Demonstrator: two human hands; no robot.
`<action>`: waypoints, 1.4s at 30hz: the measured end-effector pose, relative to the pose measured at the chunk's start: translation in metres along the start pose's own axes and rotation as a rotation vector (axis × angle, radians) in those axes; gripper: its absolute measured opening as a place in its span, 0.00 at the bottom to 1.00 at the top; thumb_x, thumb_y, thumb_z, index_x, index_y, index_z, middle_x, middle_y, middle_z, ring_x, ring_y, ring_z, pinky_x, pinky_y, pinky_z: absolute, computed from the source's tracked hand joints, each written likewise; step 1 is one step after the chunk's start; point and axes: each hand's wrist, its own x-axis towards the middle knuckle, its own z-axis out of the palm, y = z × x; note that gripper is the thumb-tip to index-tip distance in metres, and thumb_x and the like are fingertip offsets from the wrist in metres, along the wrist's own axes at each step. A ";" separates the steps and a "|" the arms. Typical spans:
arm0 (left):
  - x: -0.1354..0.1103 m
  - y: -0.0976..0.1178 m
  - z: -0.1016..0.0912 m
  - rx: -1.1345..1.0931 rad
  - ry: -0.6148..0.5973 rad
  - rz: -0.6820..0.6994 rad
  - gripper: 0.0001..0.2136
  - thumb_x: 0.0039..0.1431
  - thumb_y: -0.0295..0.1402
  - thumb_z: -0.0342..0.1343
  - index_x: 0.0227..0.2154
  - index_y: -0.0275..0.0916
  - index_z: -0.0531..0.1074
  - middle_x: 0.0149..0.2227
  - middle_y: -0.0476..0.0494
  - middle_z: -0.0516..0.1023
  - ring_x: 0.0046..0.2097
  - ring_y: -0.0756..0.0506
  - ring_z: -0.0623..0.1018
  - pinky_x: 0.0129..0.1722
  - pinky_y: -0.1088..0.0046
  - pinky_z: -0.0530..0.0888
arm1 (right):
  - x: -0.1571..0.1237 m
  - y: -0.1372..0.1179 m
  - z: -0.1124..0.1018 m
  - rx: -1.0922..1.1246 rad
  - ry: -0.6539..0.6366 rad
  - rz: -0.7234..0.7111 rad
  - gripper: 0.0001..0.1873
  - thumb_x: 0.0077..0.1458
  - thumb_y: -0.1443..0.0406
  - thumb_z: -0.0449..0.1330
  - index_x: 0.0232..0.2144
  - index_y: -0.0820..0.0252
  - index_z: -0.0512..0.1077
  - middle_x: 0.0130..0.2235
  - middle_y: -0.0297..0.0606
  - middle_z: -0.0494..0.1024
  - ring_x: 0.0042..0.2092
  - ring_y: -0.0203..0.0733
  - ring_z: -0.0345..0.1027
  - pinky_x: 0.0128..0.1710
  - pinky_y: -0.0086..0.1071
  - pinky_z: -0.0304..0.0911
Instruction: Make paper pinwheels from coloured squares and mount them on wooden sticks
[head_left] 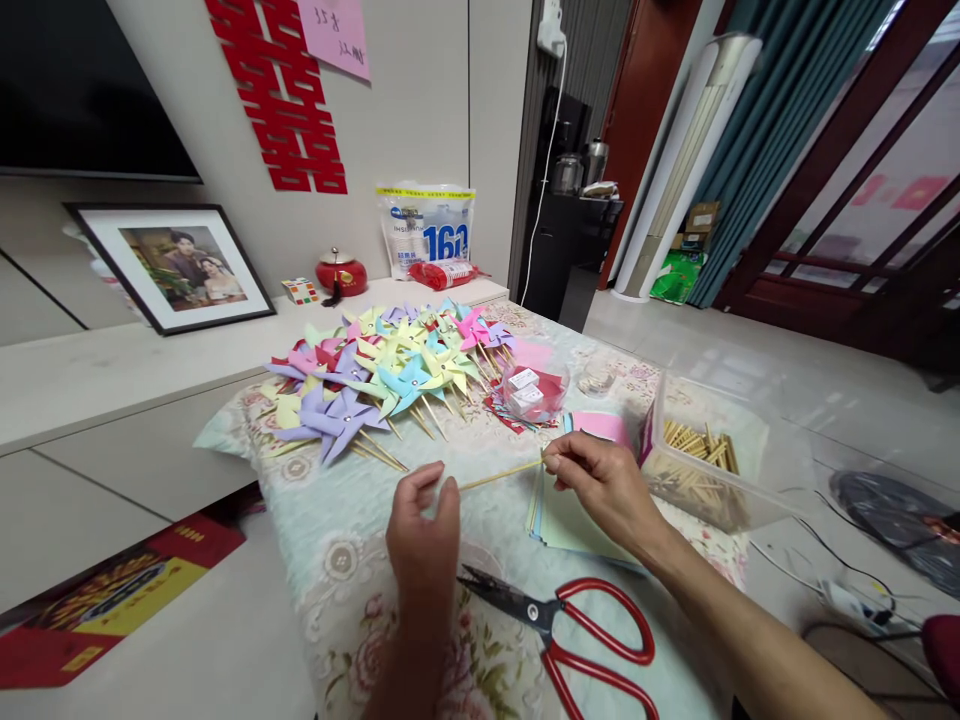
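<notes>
A thin wooden stick [499,476] runs nearly level between my two hands above the tablecloth. My right hand [604,485] pinches its right end between thumb and fingertips. At the other end, the curled fingers and thumb of my left hand [424,540] close on the stick; the tip is hidden behind the thumb. Red-handled scissors [551,620] lie just in front of me, below the stick. Under my right hand is a stack of coloured paper sheets [570,520]. Finished paper pinwheels [405,375] on sticks are heaped beyond my hands.
At right, a clear plastic box [694,475] holds many short wooden sticks. A round clear container [532,390] with white labels sits on red paper pieces behind the sheets. A framed photo [195,270], a red jar [340,272] and a bag [427,230] stand on the white cabinet.
</notes>
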 end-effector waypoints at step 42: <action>-0.030 -0.006 0.003 0.798 -0.083 0.779 0.03 0.59 0.27 0.58 0.32 0.41 0.72 0.29 0.48 0.76 0.32 0.47 0.75 0.34 0.72 0.69 | -0.114 -0.002 -0.012 -0.350 -0.482 0.209 0.12 0.57 0.60 0.58 0.43 0.54 0.72 0.41 0.39 0.79 0.39 0.44 0.73 0.38 0.30 0.65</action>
